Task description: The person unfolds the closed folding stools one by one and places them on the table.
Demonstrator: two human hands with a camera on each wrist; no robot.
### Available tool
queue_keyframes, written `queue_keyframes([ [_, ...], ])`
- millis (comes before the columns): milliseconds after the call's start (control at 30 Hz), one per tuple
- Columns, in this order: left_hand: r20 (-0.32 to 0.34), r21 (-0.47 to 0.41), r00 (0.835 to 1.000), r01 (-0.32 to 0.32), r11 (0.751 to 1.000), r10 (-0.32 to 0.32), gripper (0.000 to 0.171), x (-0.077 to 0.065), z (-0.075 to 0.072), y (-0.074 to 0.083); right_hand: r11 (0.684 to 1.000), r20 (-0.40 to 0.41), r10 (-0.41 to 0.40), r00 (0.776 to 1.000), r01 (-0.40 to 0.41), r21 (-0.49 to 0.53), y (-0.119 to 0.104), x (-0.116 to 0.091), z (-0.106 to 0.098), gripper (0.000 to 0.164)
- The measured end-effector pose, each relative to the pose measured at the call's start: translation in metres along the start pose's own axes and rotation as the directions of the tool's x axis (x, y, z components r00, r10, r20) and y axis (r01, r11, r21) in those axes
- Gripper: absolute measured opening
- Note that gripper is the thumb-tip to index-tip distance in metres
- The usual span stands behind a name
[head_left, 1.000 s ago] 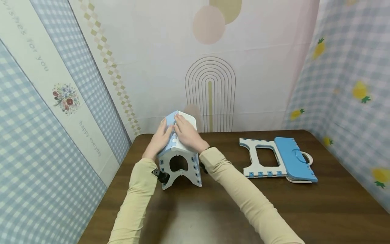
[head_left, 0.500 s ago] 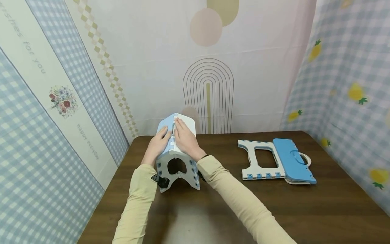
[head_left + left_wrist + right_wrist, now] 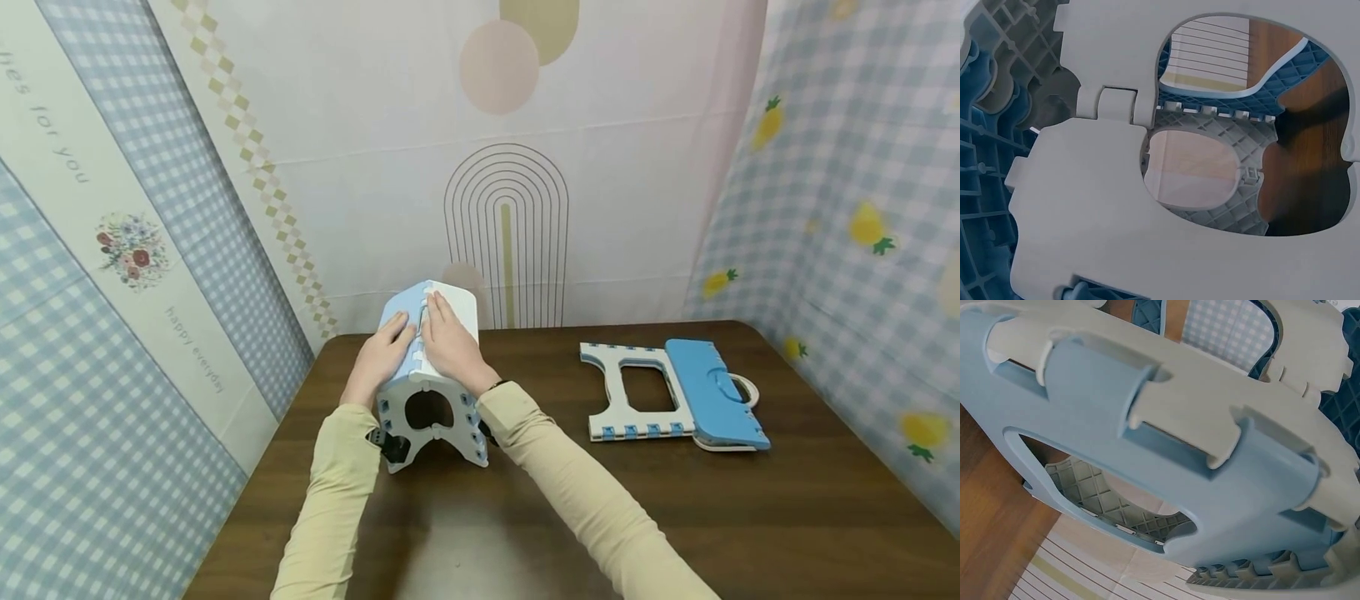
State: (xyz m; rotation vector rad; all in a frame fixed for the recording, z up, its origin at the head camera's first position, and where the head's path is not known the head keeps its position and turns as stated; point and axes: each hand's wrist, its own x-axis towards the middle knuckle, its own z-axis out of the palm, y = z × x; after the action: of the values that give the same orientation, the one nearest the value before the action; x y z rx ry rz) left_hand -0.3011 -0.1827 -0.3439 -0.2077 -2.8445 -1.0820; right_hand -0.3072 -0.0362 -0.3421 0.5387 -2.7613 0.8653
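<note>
A blue and white folding step stool [image 3: 432,387] stands on the table, its top bent along the middle like a low roof and its white end panel folded at the hinges. My left hand [image 3: 378,358] rests on the blue half, fingers extended towards the ridge. On the white half lies my right hand [image 3: 452,337], its fingers straight along the ridge. In the left wrist view the white end panel [image 3: 1091,187] with its large hole fills the picture; the right wrist view shows the blue side panel [image 3: 1104,425] and its hinge knuckles. Neither wrist view shows a hand.
A second folding stool [image 3: 675,396], folded flat, lies at the right of the brown wooden table [image 3: 540,483], its white handle loop [image 3: 744,390] pointing right. A patterned cloth [image 3: 360,167] hangs behind the table, with checked cloths on both sides.
The bent top looks slightly flatter and the end panel a little wider. My left fingers have slid back from the ridge. The head view has turned slightly, shifting everything left.
</note>
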Motion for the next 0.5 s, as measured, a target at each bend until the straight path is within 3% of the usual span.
queue_keyframes([
  [300, 0.024, 0.108, 1.0, -0.022, 0.994, 0.019, 0.06, 0.003, 0.0024, -0.0015, 0.998, 0.054, 0.022, 0.998, -0.019, -0.052, 0.0007, -0.0006, -0.0019, 0.059],
  [500, 0.079, 0.249, 0.996, -0.062, 0.967, 0.044, 0.062, 0.0058, 0.0046, 0.002, 0.993, 0.069, 0.04, 0.997, -0.032, -0.113, 0.0013, -0.0019, -0.003, 0.062],
])
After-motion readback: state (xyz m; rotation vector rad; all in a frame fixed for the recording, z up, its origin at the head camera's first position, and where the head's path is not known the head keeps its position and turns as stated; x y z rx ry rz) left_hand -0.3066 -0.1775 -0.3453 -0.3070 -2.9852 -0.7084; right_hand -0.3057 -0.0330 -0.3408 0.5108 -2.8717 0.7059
